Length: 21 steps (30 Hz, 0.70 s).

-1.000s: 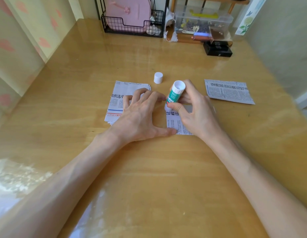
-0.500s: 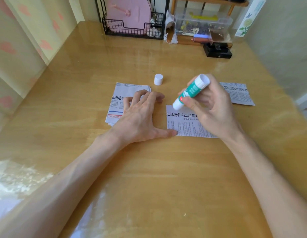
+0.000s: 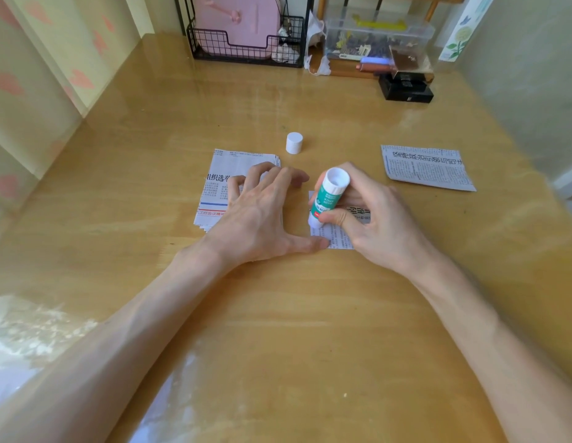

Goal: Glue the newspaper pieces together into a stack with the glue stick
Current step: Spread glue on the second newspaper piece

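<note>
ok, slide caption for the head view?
Right hand presses uncapped glue stick onto a newspaper piece the left hand pins down.

The right grip (image 3: 379, 220) covers most of the newspaper piece (image 3: 338, 240), its thumb partly hiding the lower end of the glue stick (image 3: 327, 195). The left grip (image 3: 259, 215) masks the right side of the stack (image 3: 219, 183). Both forearms run off the bottom edge; fine print unreadable.

A home desk (image 3: 278, 314), with pink bag (image 3: 236, 20) and clutter behind.
</note>
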Available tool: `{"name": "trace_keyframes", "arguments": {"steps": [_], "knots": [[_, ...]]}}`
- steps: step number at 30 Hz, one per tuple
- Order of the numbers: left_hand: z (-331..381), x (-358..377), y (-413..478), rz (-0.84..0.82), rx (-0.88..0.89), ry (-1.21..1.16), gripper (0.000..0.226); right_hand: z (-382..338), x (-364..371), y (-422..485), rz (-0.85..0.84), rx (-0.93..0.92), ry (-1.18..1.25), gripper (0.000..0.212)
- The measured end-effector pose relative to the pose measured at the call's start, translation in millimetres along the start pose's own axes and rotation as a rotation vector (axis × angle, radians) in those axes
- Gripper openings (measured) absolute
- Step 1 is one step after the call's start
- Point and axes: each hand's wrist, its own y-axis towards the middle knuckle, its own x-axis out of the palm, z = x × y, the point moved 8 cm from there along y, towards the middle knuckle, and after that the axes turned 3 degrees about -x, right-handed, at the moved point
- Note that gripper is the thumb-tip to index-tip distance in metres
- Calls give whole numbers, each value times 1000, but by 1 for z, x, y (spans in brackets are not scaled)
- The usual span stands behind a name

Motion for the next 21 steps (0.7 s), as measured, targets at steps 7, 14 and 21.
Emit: {"name": "trace_keyframes", "arguments": {"steps": [7,14,21], "knots": [[0,0,0,-8,-7,5,102,6,-1,10,69,14,-12,22],[0,0,0,-3,-4,-1,102,11,-3,19,156,24,-53,24],[-2,1,1,-1,-8,6,107,17,-8,18,274,27,-2,21]]}}
